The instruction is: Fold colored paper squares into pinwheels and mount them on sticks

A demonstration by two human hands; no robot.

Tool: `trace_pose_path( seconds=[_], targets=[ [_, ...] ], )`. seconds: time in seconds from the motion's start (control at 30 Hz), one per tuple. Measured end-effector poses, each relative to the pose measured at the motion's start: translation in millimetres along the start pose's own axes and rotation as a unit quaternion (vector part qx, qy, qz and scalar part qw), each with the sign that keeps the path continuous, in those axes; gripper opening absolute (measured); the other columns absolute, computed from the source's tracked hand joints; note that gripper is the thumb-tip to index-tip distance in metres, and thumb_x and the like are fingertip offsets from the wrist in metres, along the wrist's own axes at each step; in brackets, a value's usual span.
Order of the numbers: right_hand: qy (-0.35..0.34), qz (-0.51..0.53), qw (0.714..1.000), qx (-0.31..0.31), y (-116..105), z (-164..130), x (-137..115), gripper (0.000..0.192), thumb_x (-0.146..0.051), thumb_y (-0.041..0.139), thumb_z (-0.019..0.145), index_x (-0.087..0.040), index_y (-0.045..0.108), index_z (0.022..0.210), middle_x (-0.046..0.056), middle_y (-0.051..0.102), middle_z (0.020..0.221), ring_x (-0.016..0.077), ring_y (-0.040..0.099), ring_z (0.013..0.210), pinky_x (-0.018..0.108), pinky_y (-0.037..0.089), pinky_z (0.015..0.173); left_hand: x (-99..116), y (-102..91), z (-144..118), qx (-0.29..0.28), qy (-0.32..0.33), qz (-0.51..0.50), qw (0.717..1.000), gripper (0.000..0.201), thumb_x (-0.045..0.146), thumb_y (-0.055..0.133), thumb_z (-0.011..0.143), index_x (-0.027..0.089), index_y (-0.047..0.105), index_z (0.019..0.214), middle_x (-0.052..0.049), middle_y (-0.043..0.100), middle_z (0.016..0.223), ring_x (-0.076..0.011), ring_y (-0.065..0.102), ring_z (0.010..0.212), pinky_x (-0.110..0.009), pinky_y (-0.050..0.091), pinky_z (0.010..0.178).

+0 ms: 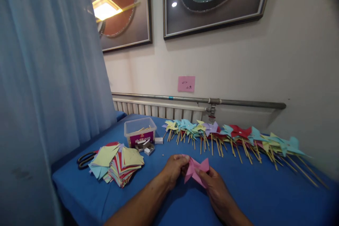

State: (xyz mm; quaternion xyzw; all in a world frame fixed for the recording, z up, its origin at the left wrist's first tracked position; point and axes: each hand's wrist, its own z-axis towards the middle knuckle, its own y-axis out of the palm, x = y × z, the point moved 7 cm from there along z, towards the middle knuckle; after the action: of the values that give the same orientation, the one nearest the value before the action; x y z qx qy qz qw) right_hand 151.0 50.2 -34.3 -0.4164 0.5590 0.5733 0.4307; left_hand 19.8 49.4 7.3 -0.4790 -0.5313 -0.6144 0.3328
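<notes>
A pink paper pinwheel (194, 169) is held above the blue tablecloth, its blades folded in toward the middle. My left hand (176, 167) pinches its left side between thumb and fingers. On the right side, my right hand (212, 180) is closed on it, the thumb pressed near the centre. I see no stick on this pinwheel; its back is hidden. Left of my hands lies a stack of coloured paper squares (124, 166), partly over a pair of scissors whose black handles (86, 159) stick out.
A clear plastic tub (140, 132) holding thin sticks stands at the back, small boxes (145, 146) in front of it. Finished pinwheels on sticks (239, 132) lie in a long row along the wall side. A blue curtain (53, 77) hangs at left; a radiator (159, 109) runs behind.
</notes>
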Motion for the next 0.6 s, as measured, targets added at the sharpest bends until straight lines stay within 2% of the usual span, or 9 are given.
trace_pose_path(
  seconds=[0.17,0.23,0.3,0.37,0.43,0.53,0.6],
  targets=[
    [0.009,0.025,0.999,-0.045,10.7,-5.0,-5.9,0.041,-0.046,0.084,0.063,-0.019,0.073,0.091,0.009,0.078,0.090,0.0299,0.072,0.084,0.040,0.054,0.077,-7.1,0.6,1.0,-0.005,-0.003,0.006,1.000,0.052,0.064,0.075,0.064,0.019,0.049,0.061,0.005,0.043,0.052,-0.0080,0.034,0.048,-0.026,0.023,0.054],
    [0.012,0.033,0.999,-0.040,10.9,-6.6,-7.1,0.040,-0.044,0.085,0.059,-0.019,0.072,0.087,0.007,0.077,0.084,0.0278,0.071,0.079,0.038,0.053,0.075,-3.5,-6.1,2.0,0.021,0.004,0.029,0.999,0.051,0.066,0.072,0.065,0.019,0.052,0.063,0.003,0.049,0.054,-0.0093,0.039,0.049,-0.026,0.027,0.054],
    [0.012,0.021,0.999,-0.028,8.9,-7.7,-6.9,0.039,-0.045,0.084,0.061,-0.018,0.071,0.086,0.006,0.075,0.080,0.0244,0.068,0.074,0.035,0.051,0.072,11.9,-20.7,3.5,0.069,0.036,0.087,0.993,0.051,0.067,0.070,0.065,0.017,0.058,0.067,-0.001,0.058,0.061,-0.0114,0.046,0.052,-0.026,0.032,0.056],
    [0.012,0.015,0.999,-0.032,8.7,-8.5,-5.8,0.039,-0.047,0.082,0.063,-0.017,0.071,0.087,0.004,0.073,0.075,0.0211,0.064,0.069,0.032,0.049,0.069,42.4,-42.5,5.0,0.125,0.100,0.158,0.974,0.047,0.063,0.068,0.067,0.016,0.063,0.071,-0.002,0.062,0.066,-0.0132,0.050,0.057,-0.026,0.036,0.059],
    [0.003,0.011,0.999,-0.033,8.4,-9.2,-6.2,0.037,-0.046,0.081,0.064,-0.017,0.070,0.084,0.001,0.069,0.070,0.0170,0.059,0.063,0.029,0.045,0.064,83.6,-70.6,6.8,0.192,0.163,0.236,0.938,0.039,0.056,0.064,0.073,0.017,0.066,0.075,-0.001,0.062,0.067,-0.0155,0.054,0.062,-0.027,0.040,0.063],
    [-0.004,0.005,1.000,-0.020,8.2,-9.9,-7.4,0.033,-0.043,0.081,0.063,-0.017,0.068,0.078,-0.002,0.064,0.064,0.0131,0.051,0.057,0.025,0.037,0.057,149.3,-107.4,17.7,0.253,0.210,0.411,0.850,0.026,0.039,0.058,0.083,0.017,0.071,0.088,-0.003,0.069,0.076,-0.0192,0.060,0.073,-0.027,0.041,0.068],
    [0.002,0.011,1.000,-0.023,10.7,-10.6,-8.8,0.031,-0.040,0.081,0.062,-0.017,0.067,0.076,-0.003,0.062,0.063,0.0124,0.049,0.057,0.025,0.036,0.057,180.9,-127.6,31.6,0.274,0.175,0.507,0.798,0.021,0.030,0.056,0.087,0.016,0.071,0.080,-0.003,0.069,0.074,-0.0192,0.061,0.074,-0.026,0.040,0.068]
  ],
)
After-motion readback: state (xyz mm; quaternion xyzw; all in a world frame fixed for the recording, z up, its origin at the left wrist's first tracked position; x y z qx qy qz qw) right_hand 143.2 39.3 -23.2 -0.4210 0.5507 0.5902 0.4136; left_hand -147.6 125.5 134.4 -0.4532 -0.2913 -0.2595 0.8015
